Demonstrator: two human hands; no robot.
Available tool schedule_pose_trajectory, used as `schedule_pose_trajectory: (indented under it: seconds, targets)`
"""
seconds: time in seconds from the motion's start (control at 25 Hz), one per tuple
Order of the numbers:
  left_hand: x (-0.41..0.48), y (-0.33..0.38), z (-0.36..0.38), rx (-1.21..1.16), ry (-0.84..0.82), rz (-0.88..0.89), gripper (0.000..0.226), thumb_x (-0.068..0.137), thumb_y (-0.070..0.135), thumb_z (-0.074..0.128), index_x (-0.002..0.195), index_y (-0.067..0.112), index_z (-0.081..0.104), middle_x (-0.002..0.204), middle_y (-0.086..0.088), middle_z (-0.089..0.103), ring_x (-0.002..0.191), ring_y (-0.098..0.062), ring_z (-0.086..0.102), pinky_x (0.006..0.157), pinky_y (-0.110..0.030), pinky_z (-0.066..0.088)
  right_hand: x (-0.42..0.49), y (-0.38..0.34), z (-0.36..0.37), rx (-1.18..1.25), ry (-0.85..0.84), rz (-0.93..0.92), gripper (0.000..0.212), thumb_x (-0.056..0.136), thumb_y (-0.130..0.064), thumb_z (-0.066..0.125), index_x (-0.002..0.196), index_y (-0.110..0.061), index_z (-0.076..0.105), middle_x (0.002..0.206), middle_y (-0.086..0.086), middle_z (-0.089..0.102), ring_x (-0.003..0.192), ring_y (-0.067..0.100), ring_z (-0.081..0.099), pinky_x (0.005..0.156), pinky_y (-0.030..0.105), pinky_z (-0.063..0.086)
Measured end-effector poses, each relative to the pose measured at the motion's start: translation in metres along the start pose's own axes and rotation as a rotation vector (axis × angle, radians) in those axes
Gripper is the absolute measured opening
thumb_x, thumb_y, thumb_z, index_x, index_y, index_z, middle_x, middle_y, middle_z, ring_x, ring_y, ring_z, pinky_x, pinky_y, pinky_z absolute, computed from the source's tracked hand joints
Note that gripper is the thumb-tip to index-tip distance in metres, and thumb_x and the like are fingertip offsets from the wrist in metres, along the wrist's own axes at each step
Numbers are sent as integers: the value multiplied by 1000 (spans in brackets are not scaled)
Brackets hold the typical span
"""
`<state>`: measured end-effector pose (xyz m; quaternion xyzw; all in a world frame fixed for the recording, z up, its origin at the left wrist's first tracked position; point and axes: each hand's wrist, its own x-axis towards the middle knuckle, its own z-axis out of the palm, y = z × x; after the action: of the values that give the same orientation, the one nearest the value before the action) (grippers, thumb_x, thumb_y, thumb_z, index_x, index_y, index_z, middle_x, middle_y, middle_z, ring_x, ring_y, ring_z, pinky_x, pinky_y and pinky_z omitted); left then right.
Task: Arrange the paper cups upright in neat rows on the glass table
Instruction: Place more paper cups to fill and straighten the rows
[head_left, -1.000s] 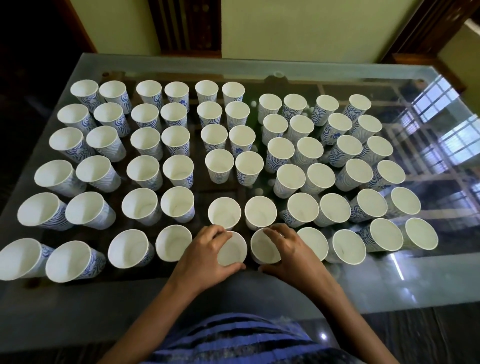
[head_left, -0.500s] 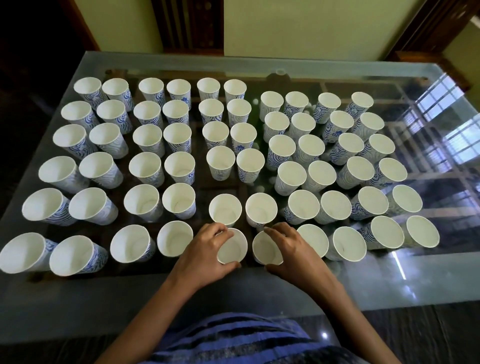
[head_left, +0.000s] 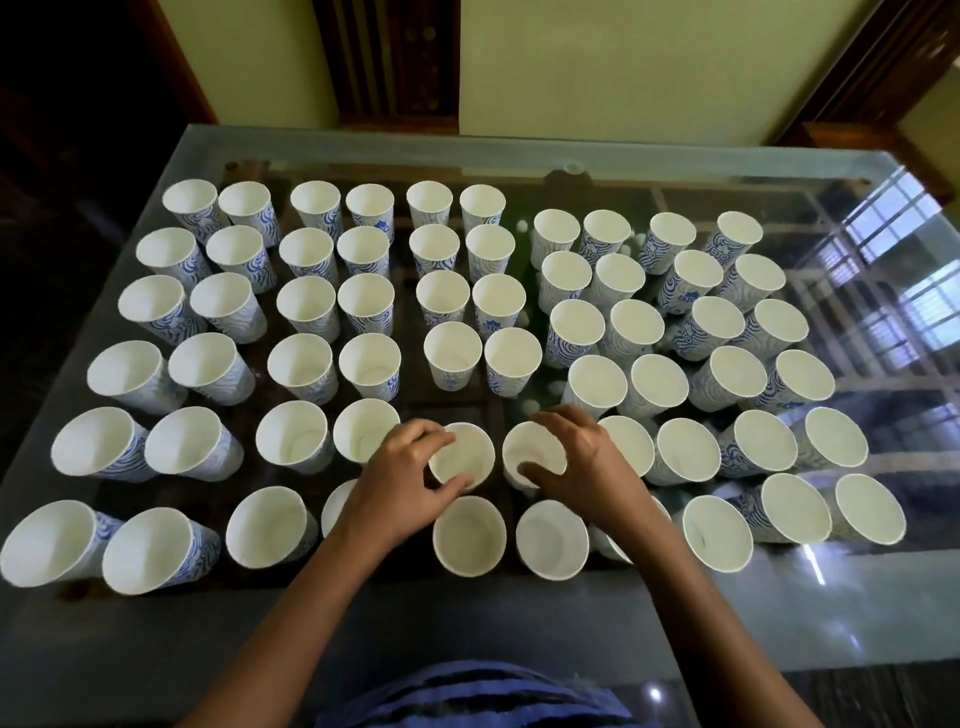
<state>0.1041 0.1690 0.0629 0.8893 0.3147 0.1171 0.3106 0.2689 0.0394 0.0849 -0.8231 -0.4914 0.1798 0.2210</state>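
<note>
- Dozens of paper cups (head_left: 457, 353) stand upright, mouths up, in rows across the glass tabletop (head_left: 779, 597).
- Blue swirl print wraps their walls; the logo lettering is too blurred to read.
- On the left hand (head_left: 405, 488), the grip curls round a second-row cup (head_left: 462, 454) at its rim.
- On the right hand (head_left: 587, 467), the grip curls round the neighbouring cup (head_left: 527, 444).

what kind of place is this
Probably a room in a home: a glass-topped table on a wooden frame, a plain yellow wall with dark wood trim, and a barred window reflected in the glass.
</note>
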Motion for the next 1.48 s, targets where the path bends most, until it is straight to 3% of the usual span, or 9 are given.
schedule_pose_trajectory:
  seconds: [0.2, 0.48, 1.16, 1.48]
  targets:
    - [76, -9, -6, 27, 24, -63, 50, 76, 27, 73, 119, 7, 59, 122, -10, 55, 114, -25, 50, 96, -28, 36, 73, -1, 2, 17, 34, 26, 59, 79, -21, 72, 131, -6, 49, 135, 15, 47, 121, 31, 48, 100, 37, 42]
    - [140, -19, 8, 57, 7, -122, 66, 72, 33, 75, 127, 6, 52, 132, -12, 49, 123, -26, 43, 104, -29, 29, 125, 8, 9, 18, 45, 99, 64, 73, -21, 76, 129, -4, 49, 130, 18, 48, 120, 33, 44, 99, 37, 38]
    - [105, -17, 15, 38, -30, -84, 69, 67, 34, 77, 127, 10, 53, 130, -6, 53, 118, -22, 48, 99, -26, 34, 102, 10, 10, -14, -83, 92, 79, 71, -26, 79, 137, -9, 41, 142, 9, 40, 129, 26, 39, 105, 31, 33]
    - [94, -14, 18, -9, -50, -86, 71, 66, 34, 78, 128, 10, 53, 135, -7, 50, 124, -20, 46, 103, -25, 30, 88, 10, 8, -19, -59, 99, 80, 70, -29, 80, 138, -10, 41, 142, 8, 41, 127, 26, 42, 104, 34, 38]
